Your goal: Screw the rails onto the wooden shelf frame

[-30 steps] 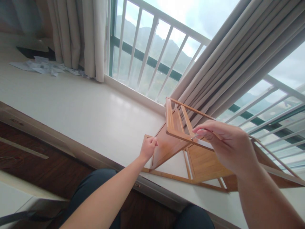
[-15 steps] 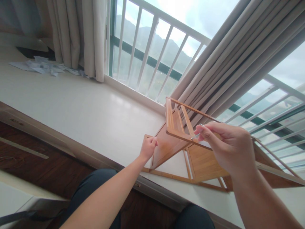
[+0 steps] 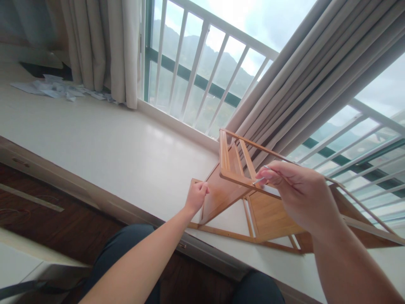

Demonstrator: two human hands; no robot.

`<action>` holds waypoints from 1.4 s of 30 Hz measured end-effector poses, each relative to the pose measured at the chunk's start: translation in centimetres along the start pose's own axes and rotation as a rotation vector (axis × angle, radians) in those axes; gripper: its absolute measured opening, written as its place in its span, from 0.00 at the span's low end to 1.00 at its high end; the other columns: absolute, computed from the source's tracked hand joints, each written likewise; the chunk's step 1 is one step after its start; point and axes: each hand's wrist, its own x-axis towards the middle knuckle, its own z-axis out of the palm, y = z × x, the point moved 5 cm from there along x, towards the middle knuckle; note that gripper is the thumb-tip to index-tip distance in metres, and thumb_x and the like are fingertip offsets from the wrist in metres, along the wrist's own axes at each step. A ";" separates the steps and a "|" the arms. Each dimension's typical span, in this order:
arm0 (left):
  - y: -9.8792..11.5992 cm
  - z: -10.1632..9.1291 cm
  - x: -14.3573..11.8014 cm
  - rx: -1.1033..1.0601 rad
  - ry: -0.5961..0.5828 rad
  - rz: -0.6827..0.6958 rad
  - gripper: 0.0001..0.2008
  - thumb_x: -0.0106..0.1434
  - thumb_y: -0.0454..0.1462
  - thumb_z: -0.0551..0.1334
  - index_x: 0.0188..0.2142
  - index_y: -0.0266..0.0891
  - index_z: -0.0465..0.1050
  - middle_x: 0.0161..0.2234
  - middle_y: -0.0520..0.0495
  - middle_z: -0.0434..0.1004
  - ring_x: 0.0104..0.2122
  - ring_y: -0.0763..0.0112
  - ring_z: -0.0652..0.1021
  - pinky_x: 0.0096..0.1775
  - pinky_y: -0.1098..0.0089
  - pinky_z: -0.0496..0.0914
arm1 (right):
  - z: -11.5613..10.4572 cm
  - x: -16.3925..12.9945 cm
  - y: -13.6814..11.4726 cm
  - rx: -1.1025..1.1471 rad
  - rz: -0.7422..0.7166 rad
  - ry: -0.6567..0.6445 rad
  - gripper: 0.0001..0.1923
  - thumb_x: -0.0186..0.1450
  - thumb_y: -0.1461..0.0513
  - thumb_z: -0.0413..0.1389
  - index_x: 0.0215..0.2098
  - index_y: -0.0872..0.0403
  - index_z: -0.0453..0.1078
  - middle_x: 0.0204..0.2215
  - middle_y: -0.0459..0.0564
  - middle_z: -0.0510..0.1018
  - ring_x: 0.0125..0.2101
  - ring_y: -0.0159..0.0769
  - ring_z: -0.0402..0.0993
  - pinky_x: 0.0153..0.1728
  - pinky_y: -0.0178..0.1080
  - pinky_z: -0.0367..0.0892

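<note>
A brown wooden shelf frame (image 3: 234,179) with slats and panels lies on its side on the white window ledge. Its near lower rail (image 3: 221,232) runs along the ledge's front. My left hand (image 3: 196,196) is closed around the edge at the frame's left end. Pinched in my right hand (image 3: 297,190) is a thin metal hex key (image 3: 258,180), its tip against the upper rail of the frame. My right fingers hide part of the key and of the rail behind.
Crumpled white paper and plastic scraps (image 3: 57,87) lie at the ledge's far left by a curtain (image 3: 122,55). A second curtain (image 3: 294,63) hangs behind the frame. White railings (image 3: 202,55) stand at the window. My knees are below the ledge's front edge.
My right hand has turned slightly at the wrist, with the hex key's tip staying at the same rail. My left hand keeps its hold on the frame.
</note>
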 end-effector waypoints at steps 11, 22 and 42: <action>-0.1 0.0 0.0 0.003 -0.004 -0.008 0.23 0.66 0.51 0.52 0.19 0.43 0.67 0.20 0.51 0.71 0.26 0.66 0.74 0.34 0.65 0.67 | 0.1 0.0 0.2 0.088 0.025 0.013 0.14 0.74 0.56 0.59 0.32 0.51 0.80 0.27 0.45 0.84 0.28 0.32 0.81 0.30 0.31 0.75; 0.1 0.0 0.0 -0.015 -0.005 0.001 0.22 0.65 0.50 0.52 0.19 0.43 0.67 0.20 0.51 0.71 0.26 0.68 0.73 0.35 0.66 0.67 | 0.1 -0.8 0.5 0.034 0.134 0.154 0.16 0.71 0.53 0.62 0.30 0.52 0.82 0.25 0.45 0.84 0.26 0.33 0.81 0.28 0.31 0.72; 0.1 -0.1 0.1 -0.034 0.005 0.005 0.21 0.64 0.49 0.52 0.19 0.43 0.67 0.19 0.52 0.69 0.25 0.68 0.72 0.35 0.66 0.67 | 0.9 -0.7 0.6 0.082 0.042 0.124 0.15 0.75 0.55 0.58 0.32 0.52 0.77 0.25 0.44 0.81 0.26 0.30 0.78 0.30 0.29 0.72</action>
